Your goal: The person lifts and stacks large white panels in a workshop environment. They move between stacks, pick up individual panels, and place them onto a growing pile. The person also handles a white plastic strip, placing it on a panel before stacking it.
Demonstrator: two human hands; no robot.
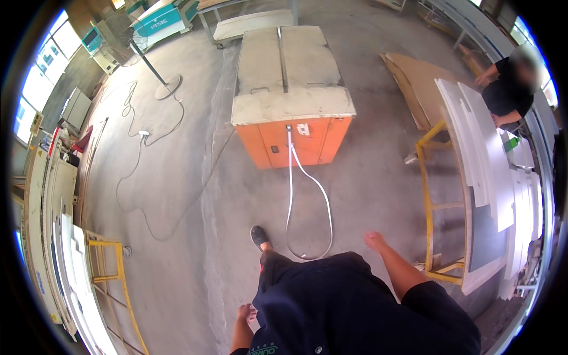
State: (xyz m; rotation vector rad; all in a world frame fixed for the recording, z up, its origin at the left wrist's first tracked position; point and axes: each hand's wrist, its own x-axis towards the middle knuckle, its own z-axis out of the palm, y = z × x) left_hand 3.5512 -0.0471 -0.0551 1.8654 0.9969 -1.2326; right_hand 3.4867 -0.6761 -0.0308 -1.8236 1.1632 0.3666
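Note:
My left hand (246, 313) hangs low beside my body, its fingers loosely bent and a little apart, with nothing visible in it. On the other side, my right hand (374, 240) is held out over the floor, small and slightly blurred. Its fingers are loosely curled and no object shows in them. Ahead of me stands an orange cabinet (256, 144) with a worn pale top. From its front a white cable or hose (329, 204) drops to the floor in a long loop, which ends close to my feet. Neither hand touches the cabinet or the loop.
Yellow-framed racks (430, 195) with white panels (494, 160) stand at right, where a person in dark clothes (510, 89) works. Cardboard (423, 83) lies behind. Another yellow frame (112, 260) is at left. A grey cord (142, 216) winds across the floor near a stand fan (151, 68).

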